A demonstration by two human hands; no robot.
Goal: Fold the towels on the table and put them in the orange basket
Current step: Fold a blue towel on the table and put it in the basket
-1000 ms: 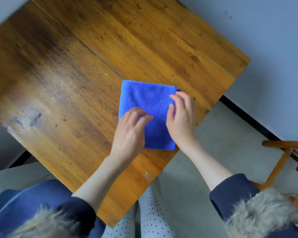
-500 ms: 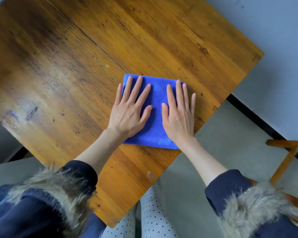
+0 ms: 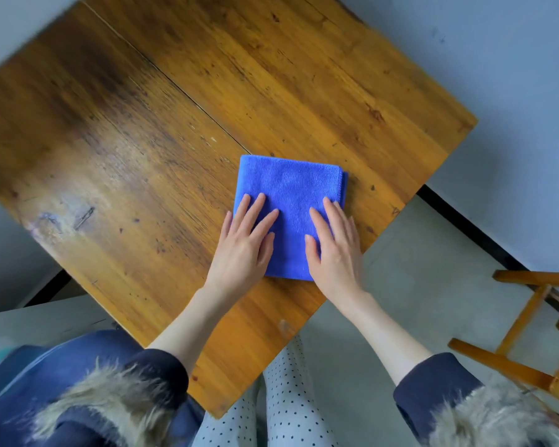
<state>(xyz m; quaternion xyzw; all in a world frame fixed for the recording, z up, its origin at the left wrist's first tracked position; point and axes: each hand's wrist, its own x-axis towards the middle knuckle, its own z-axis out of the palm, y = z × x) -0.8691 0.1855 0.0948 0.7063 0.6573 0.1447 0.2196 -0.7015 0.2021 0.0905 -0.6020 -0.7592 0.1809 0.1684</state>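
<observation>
A blue towel [image 3: 289,185], folded into a small rectangle, lies flat on the wooden table [image 3: 181,130] near its right edge. My left hand [image 3: 244,245] rests palm down on the towel's near left part, fingers spread. Over the near right part lies my right hand [image 3: 334,245], flat as well, its fingers slightly apart. Neither hand grips the cloth. The far half of the towel is uncovered. No orange basket is in view.
A wooden chair [image 3: 530,333] stands on the grey floor at the right. The table's corner [image 3: 217,411] points toward my legs. A pale wall with a black skirting strip [image 3: 484,240] runs behind the table on the right.
Both flat hands have slid back toward me along the towel, from covering its full length to resting on its near half. One second ago the fingers were curled on the cloth.
</observation>
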